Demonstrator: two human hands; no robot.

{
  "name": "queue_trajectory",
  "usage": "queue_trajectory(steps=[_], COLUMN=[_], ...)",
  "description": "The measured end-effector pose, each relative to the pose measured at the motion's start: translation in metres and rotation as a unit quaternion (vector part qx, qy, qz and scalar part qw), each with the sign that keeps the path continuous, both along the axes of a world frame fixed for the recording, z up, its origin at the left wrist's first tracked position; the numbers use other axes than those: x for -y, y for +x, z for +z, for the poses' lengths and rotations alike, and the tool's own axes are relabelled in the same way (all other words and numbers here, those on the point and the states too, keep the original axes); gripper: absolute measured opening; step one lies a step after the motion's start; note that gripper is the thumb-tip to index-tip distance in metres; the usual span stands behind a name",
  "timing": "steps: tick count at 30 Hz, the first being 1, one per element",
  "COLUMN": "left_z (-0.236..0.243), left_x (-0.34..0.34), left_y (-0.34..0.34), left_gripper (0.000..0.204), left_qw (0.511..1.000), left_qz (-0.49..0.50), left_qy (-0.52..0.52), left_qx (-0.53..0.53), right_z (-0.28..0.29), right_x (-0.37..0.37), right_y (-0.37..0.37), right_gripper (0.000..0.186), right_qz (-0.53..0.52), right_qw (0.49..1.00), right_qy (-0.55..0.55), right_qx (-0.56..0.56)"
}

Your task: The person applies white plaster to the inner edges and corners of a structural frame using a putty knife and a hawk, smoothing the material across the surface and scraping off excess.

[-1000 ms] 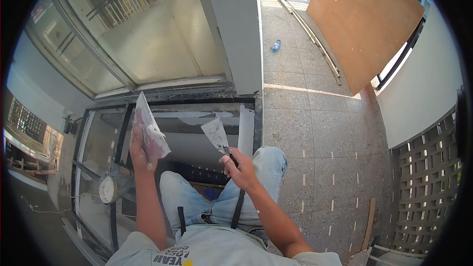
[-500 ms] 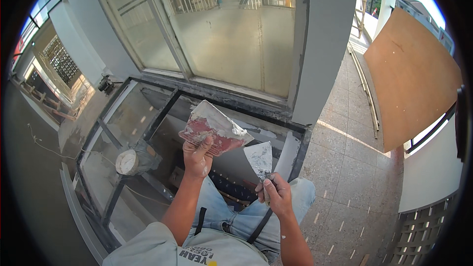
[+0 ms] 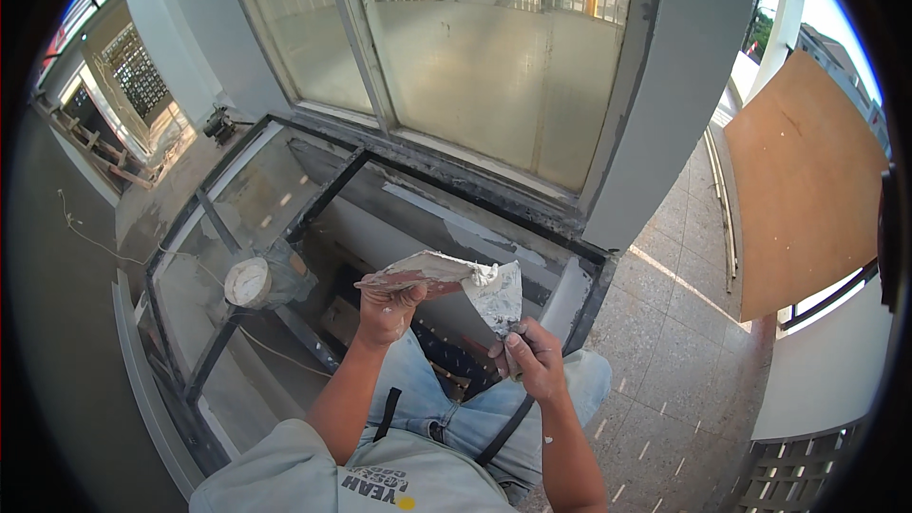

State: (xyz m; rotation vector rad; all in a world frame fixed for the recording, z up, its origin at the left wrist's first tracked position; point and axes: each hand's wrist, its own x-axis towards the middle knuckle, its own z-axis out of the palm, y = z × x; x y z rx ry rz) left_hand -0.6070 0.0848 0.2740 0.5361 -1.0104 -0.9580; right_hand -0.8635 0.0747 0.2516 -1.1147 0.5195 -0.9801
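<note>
Fingers closed, our left hand [image 3: 388, 315] grips a flat, red-faced board [image 3: 437, 282]; our right hand [image 3: 534, 358], a broad metal scraper [image 3: 499, 304] at its edge. Excess tilt could drop the soft white paste [image 3: 485, 275].

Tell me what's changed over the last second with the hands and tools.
The left hand and right hand have come together: the reddish board has tipped flatter, and its paste-laden right end now meets or overlaps the scraper blade. The view has swung left. Nothing was taken up or let go; each hand keeps its tool.
</note>
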Motion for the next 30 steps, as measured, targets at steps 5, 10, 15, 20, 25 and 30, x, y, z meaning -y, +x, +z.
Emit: queue_trajectory(steps=[5,10,15,20,25,30], left_z=[0.003,-0.047,-0.047,-0.041,-0.04,-0.026], left_x=[-0.013,-0.031,-0.05,-0.051,-0.043,-0.043], left_y=[0.01,0.017,0.017,0.009,0.018,0.031], left_gripper=[0.028,0.026,0.035,0.035,0.032,0.036], left_qw=[0.996,0.976,0.948,0.899,0.914,0.933], left_qz=[0.012,0.002,-0.066,-0.106,-0.099,0.011], left_qy=[0.009,0.154,0.28,0.318,0.259,0.218], left_qx=[0.092,0.152,-0.138,-0.283,-0.297,-0.285], right_z=[0.001,0.03,0.028,0.007,-0.032,-0.035], right_x=[0.001,-0.011,0.003,0.018,0.016,0.013], right_y=[0.018,0.024,0.005,0.019,0.023,0.009], right_gripper=[0.023,0.023,0.023,0.044,0.054,0.051], right_qz=[0.042,0.058,-0.018,-0.119,-0.128,-0.122], right_qw=[0.998,0.997,0.993,0.87,0.856,0.855], right_qy=[-0.052,-0.046,-0.099,-0.403,-0.408,-0.377], right_qx=[0.005,0.018,-0.054,-0.258,-0.291,-0.335])
